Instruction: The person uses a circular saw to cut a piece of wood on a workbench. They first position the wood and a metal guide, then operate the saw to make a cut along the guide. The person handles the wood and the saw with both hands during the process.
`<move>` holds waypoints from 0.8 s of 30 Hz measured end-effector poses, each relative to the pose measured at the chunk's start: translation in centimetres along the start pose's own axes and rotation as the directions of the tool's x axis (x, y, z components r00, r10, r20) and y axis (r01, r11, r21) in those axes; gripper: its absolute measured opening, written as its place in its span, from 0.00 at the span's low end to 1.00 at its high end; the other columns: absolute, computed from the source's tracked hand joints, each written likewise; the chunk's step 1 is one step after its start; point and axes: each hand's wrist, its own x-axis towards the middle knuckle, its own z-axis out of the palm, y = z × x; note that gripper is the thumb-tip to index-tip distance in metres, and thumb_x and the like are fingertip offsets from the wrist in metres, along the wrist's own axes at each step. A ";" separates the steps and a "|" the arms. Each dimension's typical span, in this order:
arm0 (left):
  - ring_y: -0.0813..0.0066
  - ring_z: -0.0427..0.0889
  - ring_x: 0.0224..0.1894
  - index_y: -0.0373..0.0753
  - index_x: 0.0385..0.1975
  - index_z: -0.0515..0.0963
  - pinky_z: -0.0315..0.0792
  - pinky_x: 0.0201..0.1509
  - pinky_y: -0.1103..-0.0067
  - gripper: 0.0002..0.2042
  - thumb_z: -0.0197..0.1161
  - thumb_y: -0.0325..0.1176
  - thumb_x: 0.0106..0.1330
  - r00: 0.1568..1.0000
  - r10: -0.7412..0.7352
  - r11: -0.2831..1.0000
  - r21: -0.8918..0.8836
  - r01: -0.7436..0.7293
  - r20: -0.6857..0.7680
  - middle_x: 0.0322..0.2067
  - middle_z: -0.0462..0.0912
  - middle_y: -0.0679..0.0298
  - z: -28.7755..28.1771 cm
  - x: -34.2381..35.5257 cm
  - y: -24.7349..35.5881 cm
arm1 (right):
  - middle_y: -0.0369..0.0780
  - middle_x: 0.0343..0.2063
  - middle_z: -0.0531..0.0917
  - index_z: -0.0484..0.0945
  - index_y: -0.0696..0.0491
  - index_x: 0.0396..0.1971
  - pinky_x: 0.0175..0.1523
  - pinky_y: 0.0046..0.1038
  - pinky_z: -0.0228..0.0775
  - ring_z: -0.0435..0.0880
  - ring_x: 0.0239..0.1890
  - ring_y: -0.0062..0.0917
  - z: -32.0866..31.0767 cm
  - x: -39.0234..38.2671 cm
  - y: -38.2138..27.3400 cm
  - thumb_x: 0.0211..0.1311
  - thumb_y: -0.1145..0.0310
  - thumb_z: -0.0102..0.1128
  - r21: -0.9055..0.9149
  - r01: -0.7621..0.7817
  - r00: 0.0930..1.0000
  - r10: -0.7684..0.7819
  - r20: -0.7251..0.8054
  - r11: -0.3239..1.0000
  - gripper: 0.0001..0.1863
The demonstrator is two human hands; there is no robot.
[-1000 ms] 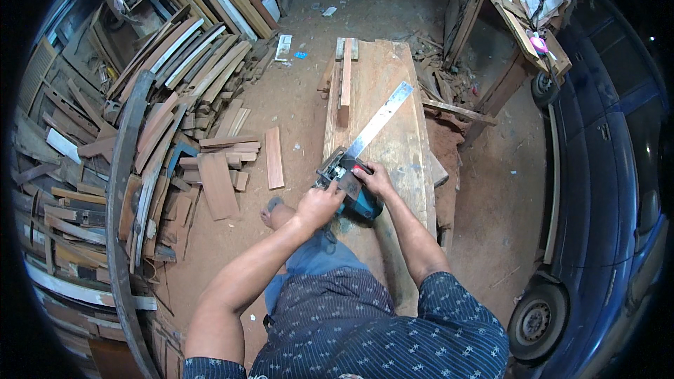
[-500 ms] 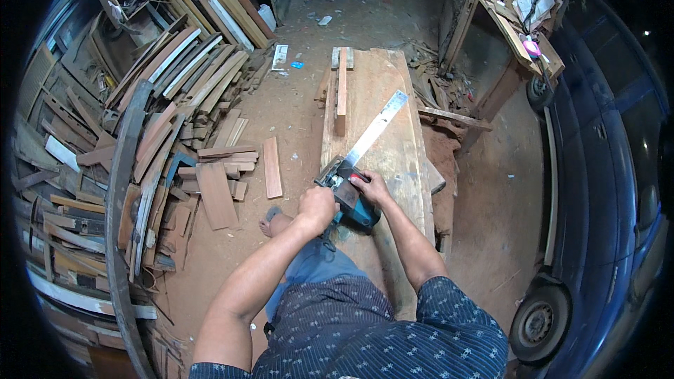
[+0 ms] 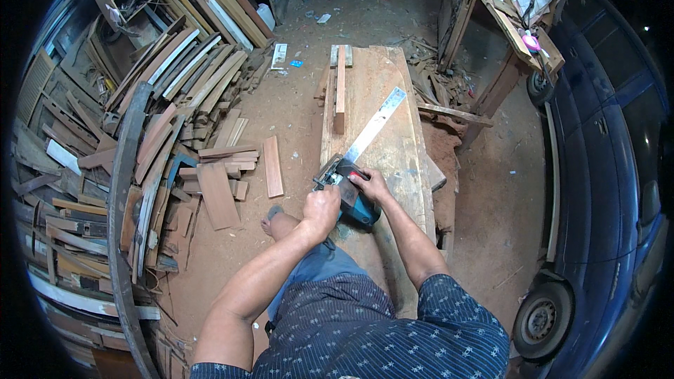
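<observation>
A teal and black power tool (image 3: 360,211) with a metal base rests on the near part of a long wooden plank bench (image 3: 382,137). My left hand (image 3: 321,207) is closed at the tool's front left, by its metal fittings; what its fingertips grip is partly hidden. My right hand (image 3: 372,184) holds the tool's upper right, thumb beside a red part. A long steel straight bar (image 3: 375,121) runs from the tool diagonally up and right over the plank. A narrow wooden batten (image 3: 340,91) lies along the bench's far left, over a short block.
Stacked offcuts (image 3: 217,193) and a long dark beam (image 3: 125,217) fill the left. My bare foot (image 3: 267,224) stands left of the bench. A wooden stand (image 3: 523,49) holding clutter is at upper right. A dark blue vehicle (image 3: 604,196) lines the right side.
Since a second ago my left hand has shifted slightly on the tool, its fingers now more curled. The tool and bar stay nearly in place; the whole view has shifted slightly.
</observation>
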 end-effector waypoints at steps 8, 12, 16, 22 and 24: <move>0.63 0.86 0.29 0.38 0.39 0.73 0.79 0.27 0.71 0.15 0.68 0.39 0.59 0.990 -0.043 0.992 -0.127 0.025 -0.135 0.30 0.81 0.58 -0.5 -3.1 -0.8 | 0.39 0.22 0.85 0.86 0.59 0.31 0.33 0.30 0.72 0.80 0.24 0.21 -1.8 -0.1 1.8 0.66 0.54 0.62 -0.012 0.015 0.998 -0.016 -0.052 1.000 0.20; 0.59 0.86 0.33 0.38 0.41 0.71 0.80 0.30 0.69 0.23 0.73 0.45 0.55 0.996 -0.066 0.959 -0.280 0.049 -0.053 0.32 0.80 0.55 -1.4 -2.4 2.0 | 0.55 0.30 0.84 0.86 0.61 0.34 0.51 0.41 0.74 0.84 0.41 0.47 -9.2 0.3 7.9 0.58 0.45 0.64 -0.561 -0.063 0.978 -0.060 -0.199 0.825 0.28; 0.55 0.86 0.34 0.36 0.44 0.67 0.82 0.33 0.66 0.25 0.73 0.40 0.54 0.988 -0.152 0.933 -0.326 0.154 0.032 0.38 0.79 0.51 -0.6 -5.0 1.1 | 0.58 0.50 0.78 0.80 0.61 0.47 0.58 0.40 0.71 0.79 0.52 0.45 -5.4 -3.2 0.7 0.47 0.40 0.74 -0.433 0.264 0.964 -0.231 0.129 0.862 0.39; 0.56 0.85 0.37 0.36 0.40 0.69 0.81 0.36 0.64 0.17 0.69 0.34 0.55 0.985 -0.147 0.930 -0.326 0.170 0.095 0.37 0.77 0.53 1.7 -4.8 0.9 | 0.54 0.57 0.76 0.69 0.61 0.61 0.63 0.36 0.68 0.76 0.59 0.40 -2.2 -5.1 1.6 0.33 0.42 0.81 -0.336 0.293 0.890 -0.127 0.437 0.895 0.56; 0.58 0.82 0.39 0.37 0.37 0.71 0.79 0.39 0.64 0.15 0.68 0.34 0.56 0.990 -0.123 0.951 -0.293 0.097 -0.072 0.36 0.76 0.55 0.1 -4.9 1.4 | 0.54 0.55 0.78 0.69 0.60 0.62 0.62 0.37 0.69 0.78 0.57 0.41 -2.0 -5.5 2.0 0.30 0.42 0.82 -0.384 0.264 0.922 -0.115 0.368 0.885 0.57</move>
